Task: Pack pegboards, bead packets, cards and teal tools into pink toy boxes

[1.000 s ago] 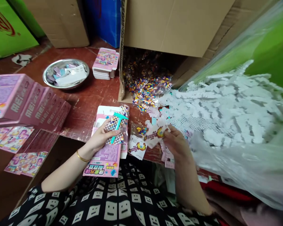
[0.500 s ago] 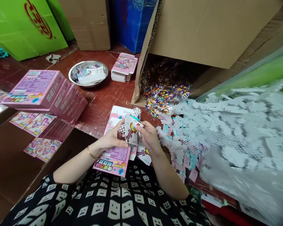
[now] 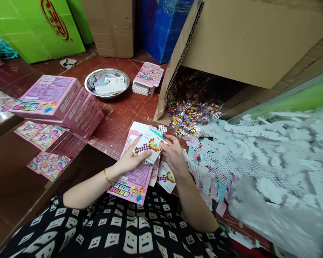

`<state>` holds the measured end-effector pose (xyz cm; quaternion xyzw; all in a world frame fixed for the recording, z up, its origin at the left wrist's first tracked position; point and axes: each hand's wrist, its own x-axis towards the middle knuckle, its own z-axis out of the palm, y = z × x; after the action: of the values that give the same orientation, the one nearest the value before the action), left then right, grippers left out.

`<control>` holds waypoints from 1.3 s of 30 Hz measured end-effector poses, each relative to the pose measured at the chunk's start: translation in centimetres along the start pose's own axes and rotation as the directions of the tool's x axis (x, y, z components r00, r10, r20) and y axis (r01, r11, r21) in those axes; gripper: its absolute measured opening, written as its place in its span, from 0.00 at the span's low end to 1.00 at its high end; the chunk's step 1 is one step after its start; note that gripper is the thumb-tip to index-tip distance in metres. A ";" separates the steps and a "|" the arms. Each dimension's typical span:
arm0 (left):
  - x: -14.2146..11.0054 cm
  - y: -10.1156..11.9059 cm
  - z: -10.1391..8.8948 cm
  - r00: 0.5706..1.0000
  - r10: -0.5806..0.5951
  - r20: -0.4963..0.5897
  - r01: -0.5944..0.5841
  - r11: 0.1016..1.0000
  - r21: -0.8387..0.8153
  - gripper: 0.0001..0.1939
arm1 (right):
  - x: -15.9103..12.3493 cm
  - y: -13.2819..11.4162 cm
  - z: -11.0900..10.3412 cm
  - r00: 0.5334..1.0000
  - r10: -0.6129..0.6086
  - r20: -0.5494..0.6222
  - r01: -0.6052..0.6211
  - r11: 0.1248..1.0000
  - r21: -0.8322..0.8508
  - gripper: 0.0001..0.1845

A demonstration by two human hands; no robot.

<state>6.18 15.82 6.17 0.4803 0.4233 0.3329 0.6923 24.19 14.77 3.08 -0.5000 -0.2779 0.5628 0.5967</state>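
A white printed card (image 3: 151, 143) with a pixel pattern is held out in front of me, its face up and a teal strip along its top edge. My left hand (image 3: 131, 160) is closed on the card's left side, thumb across its lower edge. My right hand (image 3: 174, 153) pinches the right edge between thumb and fingers. Beneath my left hand lies a pink flat box (image 3: 134, 181), partly covered. Other pattern cards (image 3: 167, 178) rest below my right hand. A small white grid piece (image 3: 162, 129) shows behind the held card; what else is under it is hidden.
Stacked pink boxes (image 3: 48, 96) stand at left. Behind are a metal bowl (image 3: 89, 92) of small packets and a pile of flat boxes (image 3: 146, 77). An open carton (image 3: 226, 43) has bagged colourful beads (image 3: 191, 114) at its mouth. White grid pieces (image 3: 247, 154) heap at right.
The card has turned flatter and tilted clockwise, showing more of its face. My left thumb has moved onto its lower edge. The whole view has shifted slightly.
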 end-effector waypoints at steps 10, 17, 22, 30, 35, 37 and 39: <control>2.2 -0.2 -3.0 0.981 0.137 0.135 -0.158 0.975 0.159 0.38 | 4.2 -2.0 1.8 0.981 -0.015 0.195 0.041 0.990 -0.132 0.32; -0.5 -2.4 -6.7 0.898 0.434 -0.079 -0.291 0.718 0.632 0.40 | 11.2 -0.8 0.0 0.986 -0.166 -0.013 0.166 0.986 0.012 0.29; -0.1 -3.1 -5.4 0.835 0.547 0.054 -0.413 0.558 0.720 0.30 | 12.7 1.0 0.5 0.993 -0.017 0.116 0.008 0.997 0.077 0.30; -1.6 -5.1 -10.9 0.696 0.602 -0.392 -0.194 0.683 0.704 0.26 | 10.7 0.8 -2.9 0.974 -0.213 -0.073 0.214 0.977 0.002 0.30; 6.0 -1.0 -13.6 0.715 0.682 -0.154 -0.356 0.545 0.759 0.16 | 9.5 0.4 -4.5 0.947 -0.254 -0.196 0.259 0.966 -0.002 0.35; 12.0 1.0 -12.8 0.771 0.629 0.100 -0.416 0.378 0.828 0.15 | 9.0 0.3 -4.9 0.943 -0.255 -0.212 0.261 0.965 -0.001 0.36; 18.0 2.1 -11.3 0.843 0.371 0.391 -0.473 0.161 0.866 0.17 | 8.3 0.4 -5.5 0.938 -0.256 -0.233 0.261 0.965 -0.008 0.37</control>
<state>3.38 36.39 1.34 0.9024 0.3536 0.1765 0.1716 30.71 21.03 -1.14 -0.5146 -0.2630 0.4204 0.6995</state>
